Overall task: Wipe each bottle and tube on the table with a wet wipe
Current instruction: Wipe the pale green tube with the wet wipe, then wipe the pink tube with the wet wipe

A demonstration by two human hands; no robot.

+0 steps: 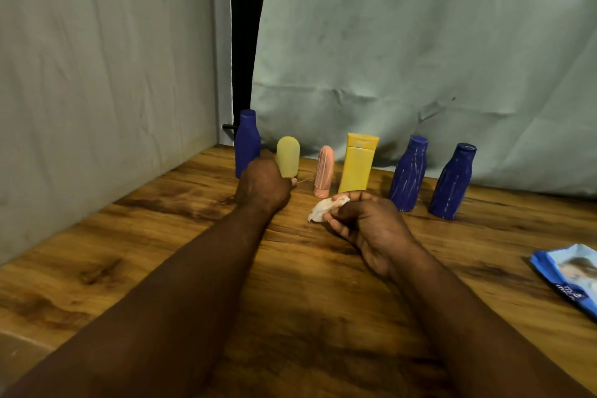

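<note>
- The left hand point(263, 186) is curled around the lower end of the pale yellow tube point(288, 156), back of the hand to the camera. Most of its fingers are hidden behind the tube, with one fingertip showing at the tube's right side.
- The pale yellow tube stands upright on the wooden table point(155, 236), its rounded top rising clear above the knuckles.
- The right hand point(366, 224) pinches a crumpled white wet wipe point(325, 209) between thumb and curled fingers. The wipe sticks out to the hand's left, just above the table.
- The wipe is near the pale yellow tube but apart from it, lower and to its right.
- The far-left blue bottle point(247, 142) stands just behind the left hand.
- To the tube's right, in a row: a pink tube point(324, 171), a yellow bottle point(357, 162), a second blue bottle point(408, 173) and a rightmost blue bottle point(453, 181), all upright.
- A blue wipe packet point(571, 275) lies at the table's right edge, well apart from both hands.
</note>
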